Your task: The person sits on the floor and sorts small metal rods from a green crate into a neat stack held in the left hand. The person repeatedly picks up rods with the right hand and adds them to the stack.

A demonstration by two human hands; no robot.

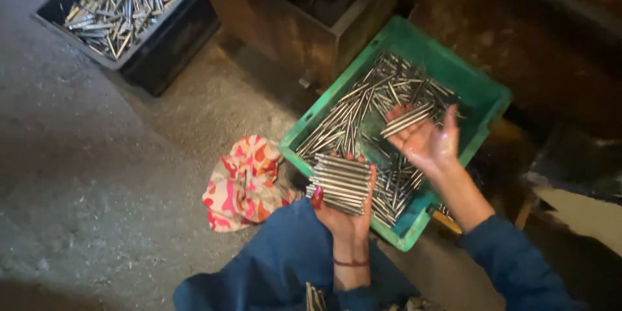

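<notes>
Over the green plastic crate, both your hands are at work. Item one: your left hand, palm up, fingers curled round a neat stack of metal rods lying side by side across the palm, at the crate's near rim. Item two: your right hand, palm up above the crate's middle, fingers loosely bent, with a small bundle of rods resting across the fingertips; the hand looks wet or oily. Item three: the loose rods in the crate, a jumbled heap pointing every way, covering most of its floor. Item four: a crumpled cloth, pink, orange and cream, on the ground just beside the crate's left corner, touching your blue sleeve. Item five: a dark crate well apart at upper left, also filled with rods. Item six: a rusty brown metal box behind the green crate. Ground: rough grey concrete.
</notes>
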